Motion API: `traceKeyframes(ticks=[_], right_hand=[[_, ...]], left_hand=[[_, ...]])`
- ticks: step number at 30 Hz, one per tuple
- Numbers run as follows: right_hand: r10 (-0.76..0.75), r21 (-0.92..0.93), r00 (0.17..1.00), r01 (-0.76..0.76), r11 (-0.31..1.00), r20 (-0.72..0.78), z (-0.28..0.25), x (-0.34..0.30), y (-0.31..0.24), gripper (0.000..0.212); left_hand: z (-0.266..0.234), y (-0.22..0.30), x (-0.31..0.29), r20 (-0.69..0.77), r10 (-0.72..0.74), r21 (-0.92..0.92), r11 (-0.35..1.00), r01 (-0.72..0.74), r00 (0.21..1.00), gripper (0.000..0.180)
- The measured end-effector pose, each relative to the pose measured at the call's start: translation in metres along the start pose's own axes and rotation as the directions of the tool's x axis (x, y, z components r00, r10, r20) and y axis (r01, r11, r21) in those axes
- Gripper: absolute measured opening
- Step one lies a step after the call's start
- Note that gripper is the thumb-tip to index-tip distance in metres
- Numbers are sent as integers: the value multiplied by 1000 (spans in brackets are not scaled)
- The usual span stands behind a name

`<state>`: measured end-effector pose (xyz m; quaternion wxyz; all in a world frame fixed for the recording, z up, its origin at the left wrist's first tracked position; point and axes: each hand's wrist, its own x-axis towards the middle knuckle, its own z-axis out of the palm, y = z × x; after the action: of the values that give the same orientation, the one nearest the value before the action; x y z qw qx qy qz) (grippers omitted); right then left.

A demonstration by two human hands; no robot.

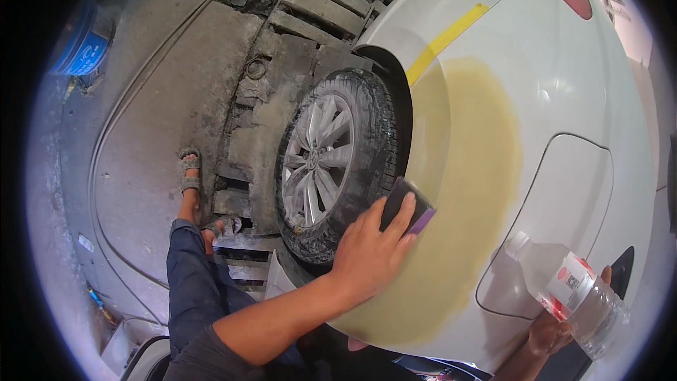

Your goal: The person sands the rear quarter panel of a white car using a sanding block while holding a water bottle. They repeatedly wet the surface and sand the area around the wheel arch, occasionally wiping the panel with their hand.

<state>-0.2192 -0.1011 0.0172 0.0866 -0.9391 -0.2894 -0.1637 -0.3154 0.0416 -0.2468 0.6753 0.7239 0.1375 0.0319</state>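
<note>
My left hand (370, 250) presses a dark sanding block (407, 206) with a purple underside flat against the white car body panel (564, 99), at the left edge of a large yellowish filler patch (469, 190) just behind the rear wheel (328, 162). My right hand (553, 331) grips a clear plastic water bottle (575, 293) with a red and white label, its capped neck tilted up toward the panel near the fuel door outline (564, 219).
A strip of yellow masking tape (444, 41) runs above the wheel arch. My legs in dark trousers and sandals (190, 169) stand on cracked concrete beside a broken drain grating (331, 0). A blue bucket (81, 46) sits far left.
</note>
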Motion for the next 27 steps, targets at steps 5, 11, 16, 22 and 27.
traceKeyframes(ticks=[5, 11, 16, 22, 27], right_hand=[[-21, -53, 999, 23, 998, 28, -2, 3, 0, 119], [55, 33, 998, -54, 998, -31, 5, 1, -4, 129], [-74, 8, 992, 74, 997, 103, -11, 6, -5, 102], [79, 30, 996, -78, 997, -46, 4, 0, -5, 141], [98, -2, 992, -99, 995, -74, 9, 1, -9, 134]], left_hand=[[-18, -5, 92, -17, -141, -28, 990, 141, 990, 58], [-10, 11, 23, 40, -125, -11, 992, 126, 991, 57], [-20, 10, 75, 31, -168, -45, 984, 170, 985, 58], [-8, 10, 47, -61, -101, 23, 995, 102, 993, 58], [-7, 9, 57, -49, -156, -10, 988, 156, 986, 58]])
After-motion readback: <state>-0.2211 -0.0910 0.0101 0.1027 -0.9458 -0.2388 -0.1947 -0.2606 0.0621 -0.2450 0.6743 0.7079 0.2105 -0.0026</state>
